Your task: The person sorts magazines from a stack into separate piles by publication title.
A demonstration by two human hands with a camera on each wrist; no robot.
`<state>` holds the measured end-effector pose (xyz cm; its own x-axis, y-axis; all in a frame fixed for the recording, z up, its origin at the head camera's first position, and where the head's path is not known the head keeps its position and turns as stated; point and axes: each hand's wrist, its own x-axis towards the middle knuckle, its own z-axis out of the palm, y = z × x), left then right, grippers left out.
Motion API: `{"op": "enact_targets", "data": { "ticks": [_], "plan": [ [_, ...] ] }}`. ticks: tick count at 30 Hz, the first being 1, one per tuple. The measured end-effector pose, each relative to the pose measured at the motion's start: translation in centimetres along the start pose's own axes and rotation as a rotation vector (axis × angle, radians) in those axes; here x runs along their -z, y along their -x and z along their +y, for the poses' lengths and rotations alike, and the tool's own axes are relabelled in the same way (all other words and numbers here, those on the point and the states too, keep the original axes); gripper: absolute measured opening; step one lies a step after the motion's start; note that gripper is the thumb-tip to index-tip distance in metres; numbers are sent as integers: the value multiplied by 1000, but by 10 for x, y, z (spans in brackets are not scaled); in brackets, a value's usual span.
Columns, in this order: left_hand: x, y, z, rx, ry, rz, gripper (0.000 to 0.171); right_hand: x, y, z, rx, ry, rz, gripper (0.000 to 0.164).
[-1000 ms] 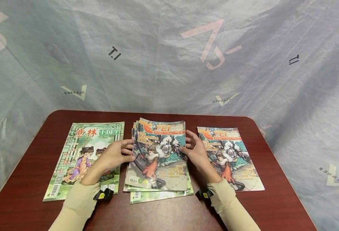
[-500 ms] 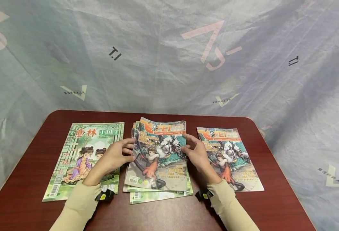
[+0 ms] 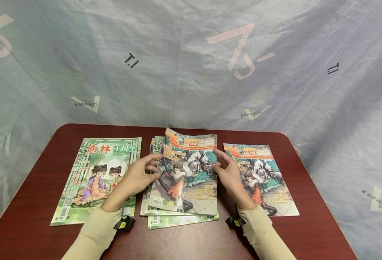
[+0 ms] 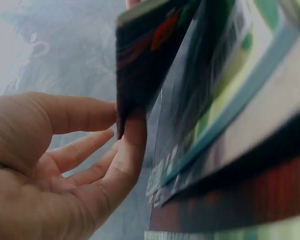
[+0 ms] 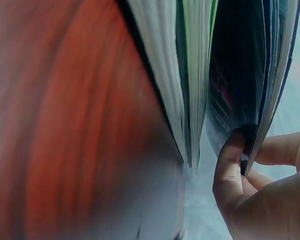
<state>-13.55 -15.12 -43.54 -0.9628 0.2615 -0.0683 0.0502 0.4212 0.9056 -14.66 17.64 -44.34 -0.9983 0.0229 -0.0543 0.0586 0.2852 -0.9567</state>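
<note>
Between both hands is a magazine [image 3: 191,177] with an orange title and a figure in a red glove on its cover. My left hand [image 3: 143,173] pinches its left edge, thumb on top and fingers beneath, as the left wrist view shows. On the opposite edge my right hand [image 3: 228,171] pinches it the same way. The right wrist view shows a gap between this magazine [image 5: 277,75] and the stack [image 5: 190,75] under it. That stack of magazines [image 3: 184,222], mostly covered, has a green cover sticking out at the bottom.
Left of the stack a green magazine [image 3: 96,180] lies flat on the dark red table [image 3: 177,245]. Another orange-titled magazine [image 3: 265,177] lies to the right, partly behind the right hand and forearm. A grey printed curtain [image 3: 177,72] hangs behind the table.
Both hands have carried the top magazine a little to the right, uncovering more of the stack's left side. The magazines on either side stay where they were.
</note>
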Motion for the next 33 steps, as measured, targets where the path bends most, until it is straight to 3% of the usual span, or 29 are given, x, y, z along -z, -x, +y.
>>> {"op": "enact_targets", "data": {
  "ticks": [13,20,27,33],
  "plan": [
    [-32,0,10,31,86,0,57,36,16,9,45,-22,34,59],
    [-55,-1,17,44,168,26,58,57,22,9,55,47,63,57],
    [-82,-3,29,13,196,3,55,84,31,11,27,81,92,56],
    [-101,-6,39,-50,220,-60,55,106,36,13,-8,107,101,56]
  ]
}}
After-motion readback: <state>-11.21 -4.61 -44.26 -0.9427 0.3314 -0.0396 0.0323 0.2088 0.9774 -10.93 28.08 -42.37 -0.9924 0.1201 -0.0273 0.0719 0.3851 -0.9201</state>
